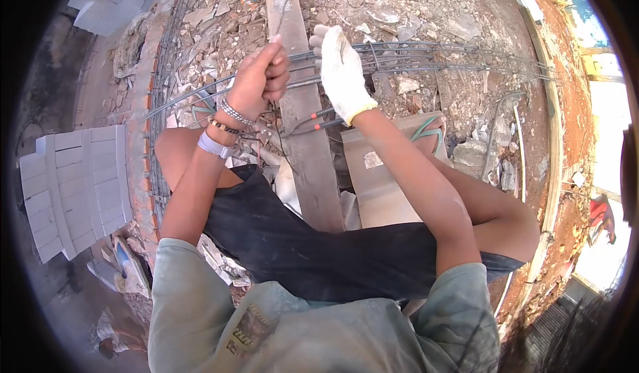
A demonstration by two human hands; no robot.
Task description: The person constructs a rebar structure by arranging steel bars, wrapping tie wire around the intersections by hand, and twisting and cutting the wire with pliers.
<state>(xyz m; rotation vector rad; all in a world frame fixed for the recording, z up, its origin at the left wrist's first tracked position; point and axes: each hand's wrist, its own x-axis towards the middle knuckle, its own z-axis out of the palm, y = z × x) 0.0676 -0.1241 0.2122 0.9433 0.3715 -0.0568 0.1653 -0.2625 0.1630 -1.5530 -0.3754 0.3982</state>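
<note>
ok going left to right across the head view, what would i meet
stack of pale blocks, bare left hand, gloved right hand, long wooden edging, red cloth

This is an outdoor building site: broken grey-brown rubble (466,30) covers the ground, long thin steel reinforcing bars (406,48) lie across it, and pale grey rectangular blocks (76,186) stand stacked beyond a brick edge (148,140).
</note>
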